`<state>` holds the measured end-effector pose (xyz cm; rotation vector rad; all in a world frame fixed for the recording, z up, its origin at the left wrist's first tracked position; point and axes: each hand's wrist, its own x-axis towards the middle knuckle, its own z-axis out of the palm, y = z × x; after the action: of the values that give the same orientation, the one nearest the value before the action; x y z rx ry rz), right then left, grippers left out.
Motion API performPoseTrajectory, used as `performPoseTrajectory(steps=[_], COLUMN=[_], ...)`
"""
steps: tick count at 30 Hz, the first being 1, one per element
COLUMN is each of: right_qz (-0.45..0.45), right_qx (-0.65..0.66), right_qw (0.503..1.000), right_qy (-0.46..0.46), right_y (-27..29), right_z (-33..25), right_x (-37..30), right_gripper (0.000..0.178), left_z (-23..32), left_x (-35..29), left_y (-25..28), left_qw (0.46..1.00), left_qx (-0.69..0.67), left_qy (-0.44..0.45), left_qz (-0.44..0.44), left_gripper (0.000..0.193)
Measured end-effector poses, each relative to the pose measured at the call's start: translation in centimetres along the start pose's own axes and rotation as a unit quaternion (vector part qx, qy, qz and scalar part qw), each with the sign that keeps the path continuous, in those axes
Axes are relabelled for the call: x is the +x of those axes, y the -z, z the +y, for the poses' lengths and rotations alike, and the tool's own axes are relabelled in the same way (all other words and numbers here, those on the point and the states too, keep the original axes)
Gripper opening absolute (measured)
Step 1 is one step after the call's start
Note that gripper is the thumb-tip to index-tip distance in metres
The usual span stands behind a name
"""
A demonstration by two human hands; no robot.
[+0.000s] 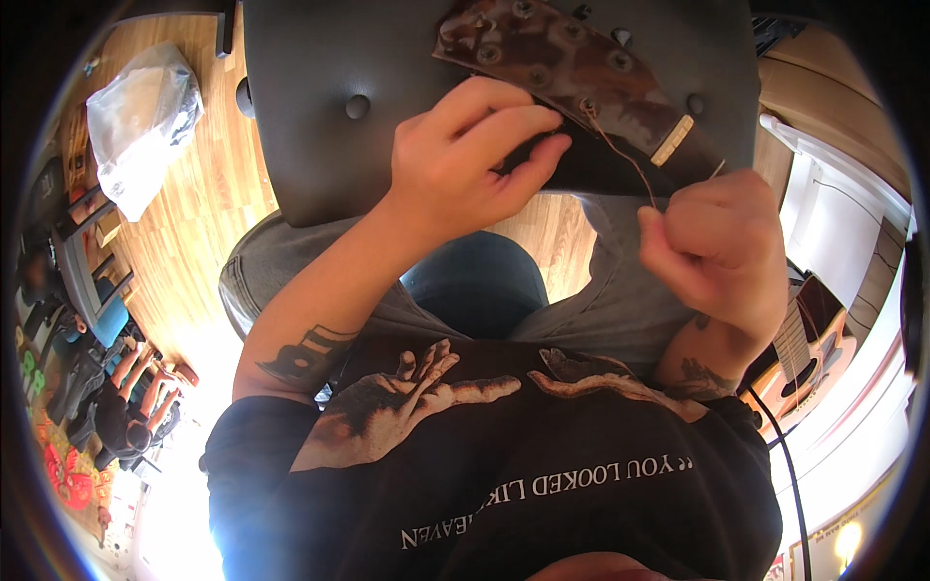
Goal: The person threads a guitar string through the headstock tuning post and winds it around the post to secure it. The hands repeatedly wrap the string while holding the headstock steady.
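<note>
A guitar headstock (542, 53) with a glossy brown mottled face and several metal tuning posts lies on a black padded seat. At its right end is a pale nut (672, 141). A thin copper-coloured string (625, 153) runs from the post nearest me to my right hand (722, 242), whose closed fingers grip it beside the neck. My left hand (470, 155) is curled at the headstock's near edge, thumb and index fingertips close together. Whatever lies between those fingertips is too small or hidden to make out.
The black tufted seat (320, 145) stands before my knees. An acoustic guitar (809, 353) leans at the right, near a dark cable (796, 484). On the wooden floor at left lies a clear plastic bag (145, 126). Another person (131, 421) sits at far left.
</note>
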<state>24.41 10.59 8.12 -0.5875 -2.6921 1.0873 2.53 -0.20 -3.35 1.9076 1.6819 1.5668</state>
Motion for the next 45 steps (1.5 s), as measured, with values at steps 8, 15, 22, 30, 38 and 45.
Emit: performPoseTrajectory(steps=[8, 15, 22, 30, 38, 45], right_qz=[0.015, 0.028, 0.048, 0.081, 0.136, 0.238], right_qx=[-0.002, -0.041, -0.041, -0.083, -0.108, -0.128], right_qw=[1.0, 0.999, 0.998, 0.993, 0.982, 0.959], right_qy=[0.0, -0.008, -0.011, 0.008, -0.08, -0.084], right_y=[-0.1, -0.3, -0.7, -0.8, -0.5, -1.8], right_z=[0.0, -0.1, -0.4, -0.5, -1.4, -1.5], right_x=[-0.2, -0.4, -0.7, -0.5, -0.3, 0.7], right_gripper=[0.033, 0.033, 0.035, 0.039, 0.036, 0.023], left_z=[-1.0, -1.6, 0.2, -0.6, 0.3, 1.0], left_x=[-0.3, -0.3, 0.8, 1.4, 2.7, 2.9], left_y=[0.5, 0.1, 0.4, -1.4, -1.7, -2.6], left_qw=[0.992, 0.992, 0.998, 0.99, 0.992, 0.996], left_qx=[0.032, 0.031, 0.001, -0.039, 0.007, -0.066], left_qy=[-0.114, -0.118, -0.056, -0.135, -0.125, -0.053], left_qz=[-0.043, -0.045, -0.004, 0.007, -0.017, -0.012], left_gripper=[0.031, 0.028, 0.03, 0.036, 0.027, 0.019])
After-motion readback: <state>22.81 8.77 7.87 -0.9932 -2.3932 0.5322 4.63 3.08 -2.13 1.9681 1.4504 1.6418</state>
